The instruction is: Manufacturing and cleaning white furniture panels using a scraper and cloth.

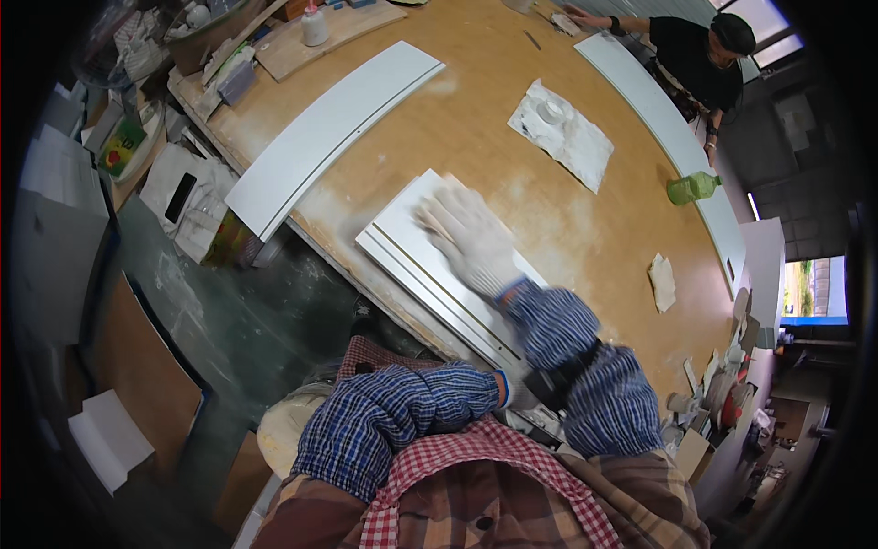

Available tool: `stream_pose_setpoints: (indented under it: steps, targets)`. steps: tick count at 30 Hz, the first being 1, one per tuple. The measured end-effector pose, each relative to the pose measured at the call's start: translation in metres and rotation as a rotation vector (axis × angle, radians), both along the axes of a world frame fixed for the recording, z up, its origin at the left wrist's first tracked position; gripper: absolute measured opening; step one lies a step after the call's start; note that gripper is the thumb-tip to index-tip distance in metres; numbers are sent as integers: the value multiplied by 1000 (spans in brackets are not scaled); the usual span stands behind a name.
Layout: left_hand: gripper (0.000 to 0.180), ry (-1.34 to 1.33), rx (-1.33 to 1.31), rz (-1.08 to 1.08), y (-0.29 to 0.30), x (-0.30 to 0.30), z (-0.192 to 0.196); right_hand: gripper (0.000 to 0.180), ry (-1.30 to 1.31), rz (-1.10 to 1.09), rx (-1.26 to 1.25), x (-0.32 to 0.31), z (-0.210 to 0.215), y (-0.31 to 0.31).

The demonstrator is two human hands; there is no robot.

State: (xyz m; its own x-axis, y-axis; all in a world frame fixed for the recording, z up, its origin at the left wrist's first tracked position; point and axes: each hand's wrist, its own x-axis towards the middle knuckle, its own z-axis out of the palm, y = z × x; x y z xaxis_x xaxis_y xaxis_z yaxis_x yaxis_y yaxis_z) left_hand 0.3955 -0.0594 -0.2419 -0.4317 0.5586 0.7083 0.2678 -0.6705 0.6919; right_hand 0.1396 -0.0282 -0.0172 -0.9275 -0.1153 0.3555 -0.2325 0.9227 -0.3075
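Currently the person's right hand (465, 240), in a white glove, lies flat and open on the white panel (430, 265) at the near edge of the wooden table (512, 183), seemingly rubbing or sanding its face. The left hand (514, 392) is mostly hidden near the panel's near end; its grip cannot be told. Probably the next stroke needs even pressure along the panel.

A white knitted glove (466, 240) is worn over a white flat panel (430, 265); blue checked sleeves (558, 320), a red checked cloth (476, 448) and the orange-brown wooden worktop (585, 229) are seen.
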Motion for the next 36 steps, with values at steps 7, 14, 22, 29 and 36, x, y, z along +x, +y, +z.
stream_pose_setpoints:
  steps: [7,14,22,29,36]
  targets:
    - [39,1069,-797,-536,-45,-152,169,40,-29,79,-29,9,1,13]
    - [34,756,-548,57,-126,-321,226,30,-139,-661,69,237,4,45]
    - [64,316,-1142,207,-143,-444,192,34,17,-945,167,107,-10,-4]
    - [65,93,-1209,-2,-143,-457,165,36,48,-664,-52,-93,-3,-48]
    - [65,131,-968,30,-139,-481,161,29,13,-1112,119,39,-21,-15]
